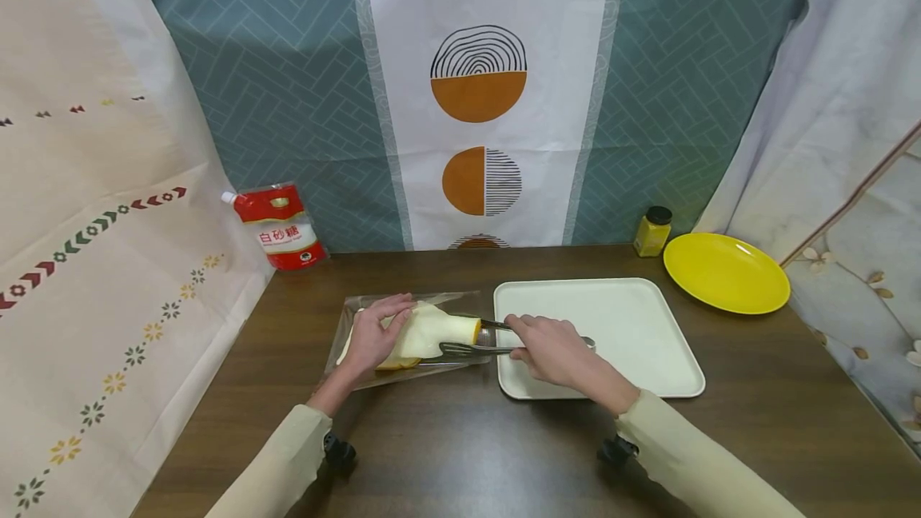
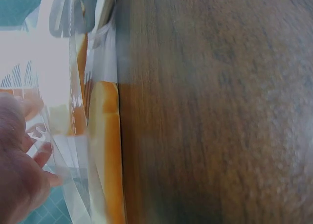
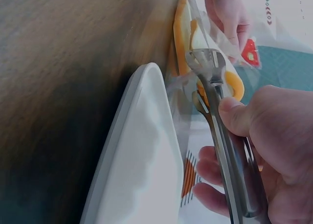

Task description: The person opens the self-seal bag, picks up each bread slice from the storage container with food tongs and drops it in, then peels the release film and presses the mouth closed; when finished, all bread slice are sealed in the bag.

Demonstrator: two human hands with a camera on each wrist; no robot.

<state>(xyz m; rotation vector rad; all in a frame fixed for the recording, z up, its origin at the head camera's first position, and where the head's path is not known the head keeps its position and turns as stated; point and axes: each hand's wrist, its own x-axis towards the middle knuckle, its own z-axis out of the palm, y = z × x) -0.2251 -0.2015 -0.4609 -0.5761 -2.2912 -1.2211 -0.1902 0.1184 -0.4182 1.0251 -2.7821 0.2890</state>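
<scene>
Left hand (image 1: 374, 334): fingers lie fairly straight and spread on top of the clear plastic bag (image 1: 360, 312), pressing it down onto the table; the left wrist view shows fingertips against the plastic film.
Right hand (image 1: 550, 350): fingers and thumb curled round the handles of the metal tongs (image 1: 475, 340), squeezing them.
Metal tongs: lie roughly level, handles over the left edge of the tray, tips reaching into the open mouth of the bag; the 2 tips close on the bread from above and below.
Bread (image 1: 424, 334): a pale slice with a yellow-orange crust, partly inside the bag, its right end sticking out toward the tray, caught between the tong tips.
Clear plastic bag: flat on the table, just left of the tray, mouth facing right.
White tray (image 1: 633, 326): square with rounded corners, to the right of the bag, under the right hand.
Table (image 1: 460, 446): dark brown wood grain.
Yellow plate (image 1: 725, 272): at the far right, apart from the tray.
Yellow jar (image 1: 652, 232): black lid, just left of the plate, by the backdrop.
Red and white pouch (image 1: 277, 226): leans against the backdrop at the far left.
</scene>
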